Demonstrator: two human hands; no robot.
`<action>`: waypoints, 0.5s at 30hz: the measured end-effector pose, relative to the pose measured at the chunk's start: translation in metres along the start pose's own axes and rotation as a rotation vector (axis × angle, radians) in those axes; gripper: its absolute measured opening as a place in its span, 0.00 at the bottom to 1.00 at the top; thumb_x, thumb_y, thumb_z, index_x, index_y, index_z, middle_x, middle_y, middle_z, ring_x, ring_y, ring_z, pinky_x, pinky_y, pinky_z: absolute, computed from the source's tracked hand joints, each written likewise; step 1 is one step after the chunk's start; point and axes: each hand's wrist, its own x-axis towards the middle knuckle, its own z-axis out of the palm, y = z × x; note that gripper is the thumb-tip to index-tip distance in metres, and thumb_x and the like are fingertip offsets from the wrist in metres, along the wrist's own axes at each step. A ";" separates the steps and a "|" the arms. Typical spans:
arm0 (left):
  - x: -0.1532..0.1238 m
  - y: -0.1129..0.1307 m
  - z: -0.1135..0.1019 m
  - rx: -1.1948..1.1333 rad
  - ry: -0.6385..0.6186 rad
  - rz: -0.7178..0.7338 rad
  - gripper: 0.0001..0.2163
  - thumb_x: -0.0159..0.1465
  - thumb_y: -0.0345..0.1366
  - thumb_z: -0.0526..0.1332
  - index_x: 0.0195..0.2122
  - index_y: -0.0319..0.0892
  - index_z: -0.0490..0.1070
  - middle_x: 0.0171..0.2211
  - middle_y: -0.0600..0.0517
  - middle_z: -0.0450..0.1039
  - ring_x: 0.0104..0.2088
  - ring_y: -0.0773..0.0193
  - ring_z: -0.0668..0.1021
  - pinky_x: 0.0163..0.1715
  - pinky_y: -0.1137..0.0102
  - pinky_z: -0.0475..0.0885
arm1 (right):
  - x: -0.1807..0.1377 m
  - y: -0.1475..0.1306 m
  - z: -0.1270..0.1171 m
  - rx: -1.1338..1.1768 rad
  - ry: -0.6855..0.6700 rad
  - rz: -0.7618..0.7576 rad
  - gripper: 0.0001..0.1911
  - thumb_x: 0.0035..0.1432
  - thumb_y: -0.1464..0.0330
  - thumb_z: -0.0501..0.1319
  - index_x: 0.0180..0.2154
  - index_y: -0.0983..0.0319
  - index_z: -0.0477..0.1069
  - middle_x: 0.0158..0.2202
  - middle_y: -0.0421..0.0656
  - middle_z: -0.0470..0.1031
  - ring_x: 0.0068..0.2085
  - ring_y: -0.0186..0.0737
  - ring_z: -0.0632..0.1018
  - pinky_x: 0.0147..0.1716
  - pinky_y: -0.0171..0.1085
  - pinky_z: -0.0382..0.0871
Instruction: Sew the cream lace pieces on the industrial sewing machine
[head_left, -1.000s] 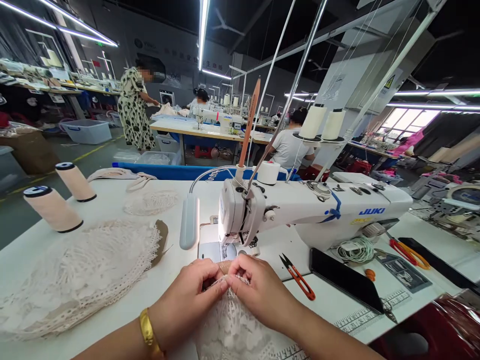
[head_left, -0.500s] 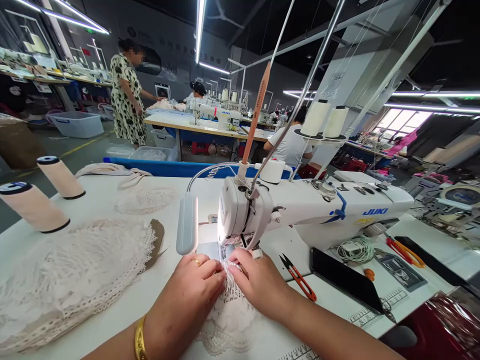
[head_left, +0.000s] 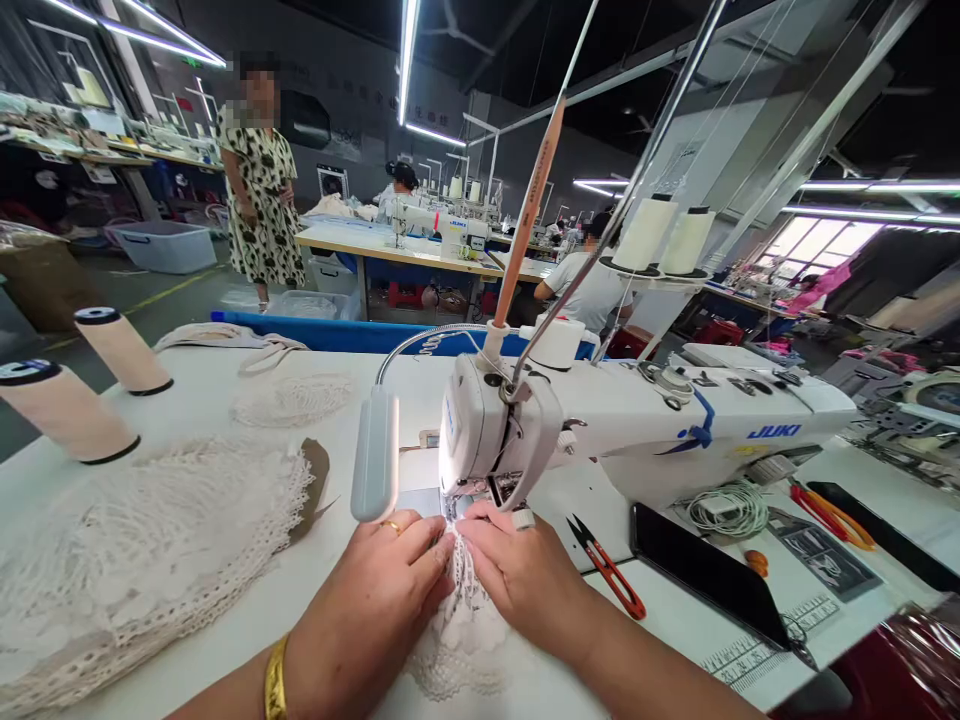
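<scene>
Directly before the needle end of the white sewing machine [head_left: 487,430], both hands work at the narrow upper end of a cream lace piece [head_left: 463,640]. The lace piece lies at the presser foot [head_left: 451,508], its scalloped lower edge spread toward the person on the white table [head_left: 187,410]. Left hand [head_left: 390,585]: thumb and fingers are drawn together, gripping the lace at its left side; a ring [head_left: 391,526] and a gold bracelet [head_left: 276,680] are worn on this side. Right hand [head_left: 525,575]: thumb and fingers are closed on the right side of the same end, close to the left fingertips. The undersides of the fingers are hidden.

A grey lamp [head_left: 375,455] stands just left of the machine head. To the left lies a pile of lace [head_left: 150,560] — layered, with openwork borders — and beyond it two peach thread spools [head_left: 124,352], both tilted in view. To the right, orange-handled snips [head_left: 609,568] lie near the right wrist; next to them rests a black phone [head_left: 709,575], with a coiled pale cable [head_left: 727,510] behind it. A brown pencil [head_left: 529,215] stands point-up on top of the machine head.
</scene>
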 end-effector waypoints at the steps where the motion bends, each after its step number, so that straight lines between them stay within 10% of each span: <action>1: 0.000 0.000 0.000 0.006 0.005 0.001 0.11 0.77 0.30 0.52 0.45 0.43 0.75 0.43 0.48 0.80 0.38 0.54 0.77 0.39 0.59 0.67 | 0.000 0.001 0.001 -0.002 0.011 -0.001 0.13 0.70 0.75 0.55 0.46 0.58 0.77 0.48 0.46 0.79 0.44 0.47 0.77 0.41 0.41 0.71; 15: -0.001 0.003 0.004 0.063 0.041 0.015 0.08 0.74 0.29 0.57 0.48 0.41 0.75 0.47 0.47 0.82 0.40 0.52 0.78 0.44 0.55 0.69 | 0.002 0.004 0.005 -0.054 0.093 -0.008 0.13 0.67 0.76 0.57 0.45 0.58 0.78 0.48 0.46 0.81 0.48 0.48 0.79 0.45 0.42 0.73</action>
